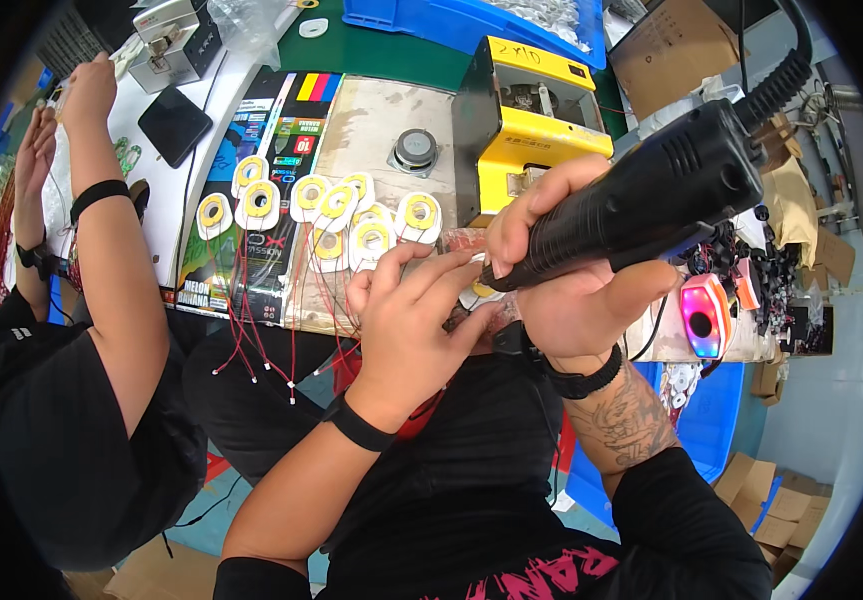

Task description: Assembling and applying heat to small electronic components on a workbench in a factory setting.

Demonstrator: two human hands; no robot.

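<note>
The black handheld tool (641,200) is angled over the near edge of the worktop (376,125), its tip at a white-and-yellow disc (477,296). The right hand (571,300) has its fingers clamped on the tool, thumb extended. The left hand (416,305) is at the disc; whether its fingers pinch it cannot be told. Similar wired discs (335,203) lie leftward; a yellow machine (541,145) stands beyond.

teal floor (223,522) below a white worktable (164,215), cardboard boxes (789,515) near a pale blue-grey wall (836,410)
</note>
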